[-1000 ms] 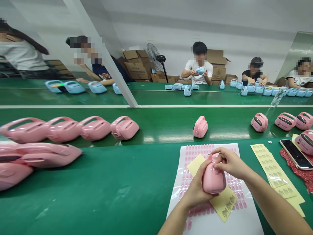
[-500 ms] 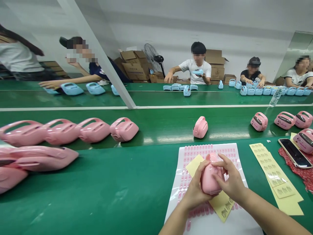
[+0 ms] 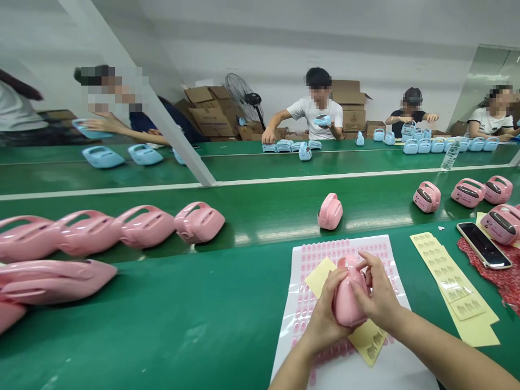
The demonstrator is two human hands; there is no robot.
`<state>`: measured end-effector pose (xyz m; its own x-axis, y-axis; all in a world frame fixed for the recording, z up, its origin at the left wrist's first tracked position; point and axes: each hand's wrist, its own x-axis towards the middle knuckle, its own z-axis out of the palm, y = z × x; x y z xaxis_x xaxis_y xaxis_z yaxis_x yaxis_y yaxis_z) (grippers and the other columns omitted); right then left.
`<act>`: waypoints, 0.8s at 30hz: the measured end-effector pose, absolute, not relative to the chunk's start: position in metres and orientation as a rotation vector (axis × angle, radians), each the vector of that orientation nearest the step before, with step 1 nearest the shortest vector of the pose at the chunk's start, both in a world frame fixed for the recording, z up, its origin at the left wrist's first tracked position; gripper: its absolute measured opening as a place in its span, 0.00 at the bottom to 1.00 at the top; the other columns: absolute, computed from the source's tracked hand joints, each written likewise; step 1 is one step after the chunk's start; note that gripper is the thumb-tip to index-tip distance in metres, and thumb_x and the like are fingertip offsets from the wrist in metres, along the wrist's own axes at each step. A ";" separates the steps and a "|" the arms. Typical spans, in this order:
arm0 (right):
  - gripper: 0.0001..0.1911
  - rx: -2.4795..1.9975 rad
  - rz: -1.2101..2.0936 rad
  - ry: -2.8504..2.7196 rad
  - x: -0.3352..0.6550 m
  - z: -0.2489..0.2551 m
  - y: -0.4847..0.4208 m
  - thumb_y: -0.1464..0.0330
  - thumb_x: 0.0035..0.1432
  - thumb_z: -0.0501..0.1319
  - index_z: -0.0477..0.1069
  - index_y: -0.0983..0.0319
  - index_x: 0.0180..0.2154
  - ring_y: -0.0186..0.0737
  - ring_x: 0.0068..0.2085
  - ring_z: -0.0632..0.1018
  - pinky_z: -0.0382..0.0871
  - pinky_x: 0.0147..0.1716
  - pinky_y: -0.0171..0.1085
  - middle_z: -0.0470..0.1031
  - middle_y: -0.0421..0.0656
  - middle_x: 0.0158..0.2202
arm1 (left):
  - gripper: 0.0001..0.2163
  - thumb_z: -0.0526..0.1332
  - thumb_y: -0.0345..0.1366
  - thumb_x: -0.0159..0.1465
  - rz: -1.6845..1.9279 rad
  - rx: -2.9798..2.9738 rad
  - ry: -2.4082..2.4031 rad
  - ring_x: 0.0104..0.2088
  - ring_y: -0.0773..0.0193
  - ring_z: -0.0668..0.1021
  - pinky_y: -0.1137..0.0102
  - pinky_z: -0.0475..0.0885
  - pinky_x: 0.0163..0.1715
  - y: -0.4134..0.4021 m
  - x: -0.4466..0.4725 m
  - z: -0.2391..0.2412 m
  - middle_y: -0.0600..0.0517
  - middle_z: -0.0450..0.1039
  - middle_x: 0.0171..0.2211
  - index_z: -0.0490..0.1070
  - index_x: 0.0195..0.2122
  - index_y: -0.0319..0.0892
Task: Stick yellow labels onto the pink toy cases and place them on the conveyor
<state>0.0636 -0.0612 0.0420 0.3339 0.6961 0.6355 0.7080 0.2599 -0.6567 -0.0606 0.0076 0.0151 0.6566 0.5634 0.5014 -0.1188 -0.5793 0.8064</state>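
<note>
My left hand [image 3: 325,314] is wrapped round the lower left side of a small pink plastic case with a handle [image 3: 348,303], held end-on above the sheet. My right hand [image 3: 379,295] grips the same case from the right, its thumb against the case and its forefinger bent near the top. Whether a small sticker sits under those fingertips is hidden. Beneath both hands lies a white sheet of pink oval stickers [image 3: 303,292]. On that sheet rests a yellow sticker strip [image 3: 368,344], partly covered by the case and my hands.
Pink cases [image 3: 146,227] stand in a row at left, with one [image 3: 330,211] straight ahead. To the right lie yellow sticker sheets [image 3: 459,292], a phone [image 3: 483,245] and red cloth [image 3: 493,276]. Co-workers [image 3: 320,111] handle blue cases across the green table [image 3: 182,325]. A slanted post [image 3: 162,119] rises left.
The view has shifted slightly. Both my hands still hold the pink case, with only small finger movement on the right. At far left, a co-worker has lifted a blue case.
</note>
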 end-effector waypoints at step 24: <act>0.04 -2.098 0.949 -1.299 0.115 0.040 -0.119 0.72 0.50 0.55 0.67 0.63 0.26 0.34 0.30 0.70 0.64 0.30 0.34 0.65 0.41 0.32 | 0.28 0.61 0.55 0.48 0.746 0.627 0.694 0.39 0.50 0.76 0.62 0.72 0.36 0.000 -0.048 0.048 0.45 0.74 0.38 0.68 0.45 0.40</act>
<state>0.1149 -0.1193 0.0398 0.3046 0.9040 -0.3001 0.5608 -0.4249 -0.7106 -0.0485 -0.0005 0.0478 0.5402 0.7729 -0.3329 -0.3872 0.5795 0.7171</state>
